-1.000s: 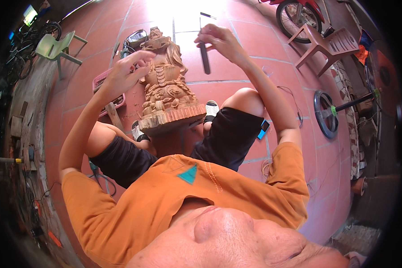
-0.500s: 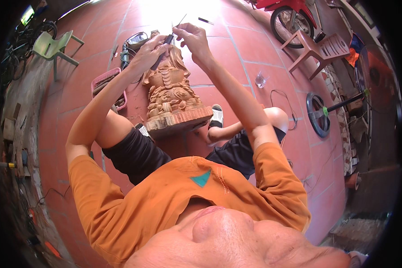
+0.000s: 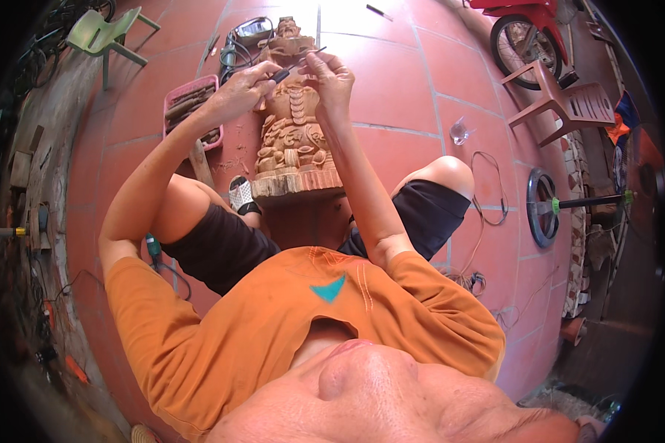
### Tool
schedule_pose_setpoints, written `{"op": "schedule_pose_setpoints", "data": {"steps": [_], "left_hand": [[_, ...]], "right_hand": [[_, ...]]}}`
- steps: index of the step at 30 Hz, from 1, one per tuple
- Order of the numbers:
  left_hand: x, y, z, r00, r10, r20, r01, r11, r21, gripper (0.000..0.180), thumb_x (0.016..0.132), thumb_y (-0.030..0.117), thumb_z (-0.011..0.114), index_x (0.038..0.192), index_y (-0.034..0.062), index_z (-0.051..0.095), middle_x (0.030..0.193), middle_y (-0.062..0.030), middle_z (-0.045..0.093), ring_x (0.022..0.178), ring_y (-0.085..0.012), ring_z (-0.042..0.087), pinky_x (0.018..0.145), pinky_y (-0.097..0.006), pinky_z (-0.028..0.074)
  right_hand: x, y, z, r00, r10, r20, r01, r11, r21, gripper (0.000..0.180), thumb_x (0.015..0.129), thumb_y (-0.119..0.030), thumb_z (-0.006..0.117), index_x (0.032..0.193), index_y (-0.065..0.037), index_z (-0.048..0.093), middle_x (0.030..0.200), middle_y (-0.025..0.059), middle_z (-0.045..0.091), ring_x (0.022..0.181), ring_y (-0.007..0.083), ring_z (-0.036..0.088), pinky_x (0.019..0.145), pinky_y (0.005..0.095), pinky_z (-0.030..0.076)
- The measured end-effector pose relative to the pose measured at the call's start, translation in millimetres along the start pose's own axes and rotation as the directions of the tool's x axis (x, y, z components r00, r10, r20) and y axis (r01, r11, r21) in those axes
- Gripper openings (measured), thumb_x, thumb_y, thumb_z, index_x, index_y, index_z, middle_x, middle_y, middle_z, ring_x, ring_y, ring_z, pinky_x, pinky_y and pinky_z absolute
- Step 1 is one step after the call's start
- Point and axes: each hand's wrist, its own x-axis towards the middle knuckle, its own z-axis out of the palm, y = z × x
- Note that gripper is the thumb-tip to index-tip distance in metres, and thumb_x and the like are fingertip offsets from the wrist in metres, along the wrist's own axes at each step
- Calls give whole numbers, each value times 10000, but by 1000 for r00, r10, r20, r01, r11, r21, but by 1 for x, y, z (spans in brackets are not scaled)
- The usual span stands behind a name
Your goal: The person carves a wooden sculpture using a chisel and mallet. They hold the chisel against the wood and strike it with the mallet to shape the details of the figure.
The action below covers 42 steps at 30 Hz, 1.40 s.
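A carved wooden statue [image 3: 292, 151] rests between my legs, its flat base toward me and its bearded head at the far end. Above its upper body, my left hand [image 3: 245, 94] is closed around the dark handle of a thin tool [image 3: 279, 75]. The tool's slim dark shaft slants up to the right. My right hand [image 3: 331, 81] has its thumb and fingers pinched together at that shaft, partly hiding it. The exact kind of tool cannot be made out.
A pink basket [image 3: 216, 83] of wooden-handled tools stands left of the statue, near a corded device [image 3: 253, 29]. On the right are a clear cup [image 3: 459, 131], loose cable [image 3: 504, 193], a wheel-like disc [image 3: 543, 207], a brown chair [image 3: 558, 103] and a red motorbike [image 3: 524, 40]. A green chair [image 3: 105, 33] stands far left.
My view has shifted, and the statue's head now shows past my hands. Both hands have come lower in the picture, still together at the thin tool, which slants less steeply.
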Motion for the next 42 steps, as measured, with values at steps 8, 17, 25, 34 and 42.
{"op": "schedule_pose_setpoints", "data": {"steps": [8, 17, 25, 34, 42], "left_hand": [[16, -18, 14, 997, -6, 71, -9, 977, 212, 263, 997, 128, 530, 1247, 69, 591, 753, -83, 579, 708, -157, 561, 656, -346, 458], [38, -24, 26, 1000, 25, 1, -25, 966, 257, 297, 995, 118, 539, 1288, 83, 571, 765, -42, 554, 710, -128, 526, 653, -304, 439], [45, -25, 39, 995, 86, 53, -99, 943, 318, 345, 989, 178, 595, 1324, 112, 550, 899, -101, 692, 821, -190, 655, 796, -347, 521], [44, -61, -7, 999, -34, 36, 26, 976, 215, 296, 969, 135, 587, 1254, 55, 603, 907, -78, 704, 838, -171, 660, 766, -330, 529], [74, -130, 10, 992, -127, 8, 94, 775, 625, 342, 937, 214, 632, 1256, 94, 610, 913, -88, 729, 813, -210, 693, 739, -378, 526]], "right_hand": [[0, 15, -38, 993, 28, -117, -16, 995, 103, 99, 971, -99, 643, 1009, -10, 627, 790, 103, 694, 623, 185, 694, 494, 272, 542], [2, 15, -49, 963, 266, -35, -257, 952, 168, 270, 1016, -268, 604, 1110, -14, 607, 973, 198, 727, 769, 258, 740, 644, 353, 642], [13, 35, -66, 961, 264, -83, -240, 945, 224, 143, 1009, -145, 596, 1018, -17, 660, 909, 147, 741, 705, 212, 729, 623, 358, 647], [40, 94, -143, 984, 177, -26, -142, 687, -712, 132, 910, -162, 723, 1009, -121, 800, 750, 17, 735, 585, 67, 624, 495, 241, 480], [27, 128, -150, 989, 122, 89, 56, 255, -965, 167, 828, -272, 755, 964, -189, 807, 910, 96, 761, 869, 271, 734, 791, 385, 559]]}}
